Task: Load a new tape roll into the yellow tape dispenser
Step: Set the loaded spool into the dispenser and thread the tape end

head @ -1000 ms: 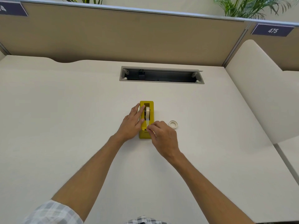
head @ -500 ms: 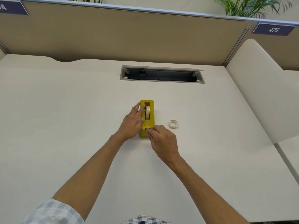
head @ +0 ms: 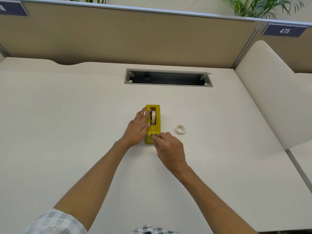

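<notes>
The yellow tape dispenser (head: 157, 127) stands on the desk (head: 67, 132), its cutter end toward me. A pale tape roll (head: 153, 117) sits upright in its slot. My left hand (head: 137, 128) rests with straight fingers against the dispenser's left side and top. At the cutter end my right hand (head: 168, 149) pinches the loose end of the tape strip between thumb and fingertips. A small empty white tape core (head: 180, 129) lies flat on the desk to the right of the dispenser.
An open cable tray slot (head: 168, 78) is cut into the desk behind the dispenser. A tan partition wall (head: 135, 39) closes the back, and a cream side panel (head: 270, 90) rises on the right.
My right hand has drawn the tape end down from the roll to the cutter and slid slightly toward me. The left hand has stayed on the dispenser.
</notes>
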Demonstrator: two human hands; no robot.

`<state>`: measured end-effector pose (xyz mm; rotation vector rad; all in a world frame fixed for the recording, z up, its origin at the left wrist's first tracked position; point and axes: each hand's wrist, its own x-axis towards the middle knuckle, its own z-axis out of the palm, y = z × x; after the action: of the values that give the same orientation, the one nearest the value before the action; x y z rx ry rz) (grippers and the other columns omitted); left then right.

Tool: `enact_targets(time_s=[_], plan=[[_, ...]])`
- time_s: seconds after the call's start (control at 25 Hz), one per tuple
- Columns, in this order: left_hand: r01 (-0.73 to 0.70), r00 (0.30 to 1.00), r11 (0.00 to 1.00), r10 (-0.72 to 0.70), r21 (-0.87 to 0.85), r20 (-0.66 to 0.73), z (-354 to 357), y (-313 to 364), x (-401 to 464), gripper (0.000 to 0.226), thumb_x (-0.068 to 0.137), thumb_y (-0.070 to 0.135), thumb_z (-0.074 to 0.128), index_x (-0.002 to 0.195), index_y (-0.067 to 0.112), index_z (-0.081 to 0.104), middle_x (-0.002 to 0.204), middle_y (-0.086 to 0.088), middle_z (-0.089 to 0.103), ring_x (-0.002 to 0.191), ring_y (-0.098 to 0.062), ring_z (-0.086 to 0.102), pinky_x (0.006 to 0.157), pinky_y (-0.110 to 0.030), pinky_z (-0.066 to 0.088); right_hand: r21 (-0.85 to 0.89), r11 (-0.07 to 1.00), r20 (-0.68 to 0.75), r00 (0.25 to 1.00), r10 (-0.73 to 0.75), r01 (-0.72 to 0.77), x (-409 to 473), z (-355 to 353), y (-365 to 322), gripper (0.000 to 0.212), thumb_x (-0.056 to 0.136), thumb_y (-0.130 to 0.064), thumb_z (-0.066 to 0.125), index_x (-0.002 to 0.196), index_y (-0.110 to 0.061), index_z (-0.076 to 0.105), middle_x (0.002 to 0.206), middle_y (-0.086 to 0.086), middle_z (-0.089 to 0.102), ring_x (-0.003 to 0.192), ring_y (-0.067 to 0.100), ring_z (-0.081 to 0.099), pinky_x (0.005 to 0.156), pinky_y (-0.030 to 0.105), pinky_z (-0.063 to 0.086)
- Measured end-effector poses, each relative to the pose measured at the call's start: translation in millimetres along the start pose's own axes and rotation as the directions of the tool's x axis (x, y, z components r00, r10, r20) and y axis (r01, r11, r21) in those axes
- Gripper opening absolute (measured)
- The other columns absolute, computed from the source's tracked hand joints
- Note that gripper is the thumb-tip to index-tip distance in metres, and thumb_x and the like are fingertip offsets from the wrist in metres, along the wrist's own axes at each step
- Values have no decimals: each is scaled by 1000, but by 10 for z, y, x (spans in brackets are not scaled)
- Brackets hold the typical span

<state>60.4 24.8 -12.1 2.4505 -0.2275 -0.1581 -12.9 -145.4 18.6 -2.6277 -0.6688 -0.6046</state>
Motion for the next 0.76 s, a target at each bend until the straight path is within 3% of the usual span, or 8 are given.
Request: enact_targets(time_s=[0.44,0.6,0.76], plan=[[-6,1000,1000,6,-27,-16,35,-49,11,57,104,38,33,155,33,8,166,6,1,153,-20,2,120,-49,12,-44,999,-2,1000,1,-2,-59,157,31,7,81,-13,79,82,-11,72,78,4,70,63,19,61,47,29,50],[7,991,998,-15,-64,-130,54,-75,-61,54,101,44,40,152,36,23,162,3,26,150,-21,20,117,-48,25,-52,998,-13,1000,21,-22,-52,237,50,7,84,-15,76,81,-11,71,77,4,69,63,19,59,46,30,50],[-22,951,997,-3,-76,-308,103,1,-152,42,96,33,56,138,24,51,144,-3,52,133,-21,47,105,-42,44,-54,998,-28,999,21,-23,-52,292,58,12,87,-19,73,80,-11,70,75,4,68,60,18,58,46,28,48]])
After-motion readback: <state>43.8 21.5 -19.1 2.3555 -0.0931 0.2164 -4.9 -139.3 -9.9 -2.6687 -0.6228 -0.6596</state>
